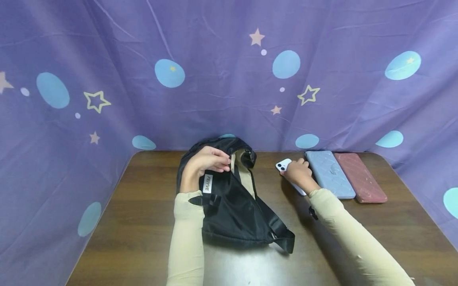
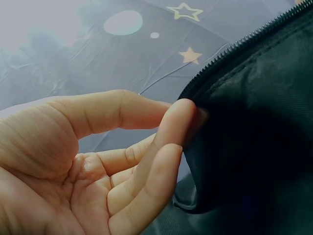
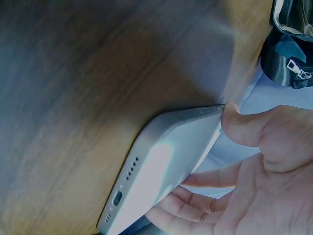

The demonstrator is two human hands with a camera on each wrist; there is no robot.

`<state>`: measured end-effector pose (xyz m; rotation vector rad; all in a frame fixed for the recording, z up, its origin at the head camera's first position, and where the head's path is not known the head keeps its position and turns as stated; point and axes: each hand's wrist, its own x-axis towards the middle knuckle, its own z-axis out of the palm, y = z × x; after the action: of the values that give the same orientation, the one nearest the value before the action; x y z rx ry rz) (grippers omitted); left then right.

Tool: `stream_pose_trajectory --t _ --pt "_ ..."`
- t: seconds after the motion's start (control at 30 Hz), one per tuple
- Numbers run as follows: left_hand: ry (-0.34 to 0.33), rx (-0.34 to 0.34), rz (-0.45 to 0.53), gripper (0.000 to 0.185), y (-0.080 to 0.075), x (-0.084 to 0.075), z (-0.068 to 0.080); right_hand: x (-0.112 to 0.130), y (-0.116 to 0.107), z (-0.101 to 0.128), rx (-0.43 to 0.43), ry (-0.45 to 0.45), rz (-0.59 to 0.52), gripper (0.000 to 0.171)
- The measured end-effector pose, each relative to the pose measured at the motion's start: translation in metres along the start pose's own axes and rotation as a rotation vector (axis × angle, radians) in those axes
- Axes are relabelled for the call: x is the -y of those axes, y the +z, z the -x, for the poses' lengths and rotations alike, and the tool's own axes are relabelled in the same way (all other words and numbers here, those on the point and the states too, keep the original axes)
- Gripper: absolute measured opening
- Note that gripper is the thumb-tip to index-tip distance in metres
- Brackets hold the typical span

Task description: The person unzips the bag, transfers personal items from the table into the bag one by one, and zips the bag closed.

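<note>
Head view: right hand [image 1: 299,172] grips phone [image 1: 284,164], left hand [image 1: 209,159] pinches open bag [image 1: 232,212], contents unclear.

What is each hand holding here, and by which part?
The left hand pinches the black bag by the zippered edge of its opening. The right hand grips the white phone across its width, by its long side edges.

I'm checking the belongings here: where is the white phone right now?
In the head view, the white phone is right of centre, gripped by the right hand, between the black bag and the blue wallet.
</note>
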<state>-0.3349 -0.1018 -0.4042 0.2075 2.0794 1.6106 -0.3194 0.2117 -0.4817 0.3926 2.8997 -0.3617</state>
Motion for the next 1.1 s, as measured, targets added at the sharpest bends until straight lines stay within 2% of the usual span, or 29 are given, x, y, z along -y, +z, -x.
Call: stream_pose_trajectory --t 0.17,0.43,0.73,0.97,1.1 --pt "0.003 0.007 -0.002 0.029 0.0011 -0.0002 -0.0012 0.0031 0.0017 -0.0003 -0.003 0.037 0.0 0.063" --pt "0.001 0.011 -0.009 0.03 0.0023 -0.001 0.0003 0.0045 0.0027 0.0029 -0.014 0.042 0.0 0.064" --pt "0.009 0.014 -0.022 0.03 0.0032 -0.0035 -0.0006 0.0053 0.005 0.0061 -0.112 0.031 -0.014 0.066" --pt "-0.004 0.02 -0.036 0.031 0.0042 -0.0018 -0.0024 0.0057 0.0074 0.0075 -0.104 0.047 -0.053 0.066" --pt "0.007 0.023 -0.036 0.031 0.0056 -0.0017 -0.0038 0.0056 0.0085 0.0087 -0.131 0.032 -0.046 0.066"
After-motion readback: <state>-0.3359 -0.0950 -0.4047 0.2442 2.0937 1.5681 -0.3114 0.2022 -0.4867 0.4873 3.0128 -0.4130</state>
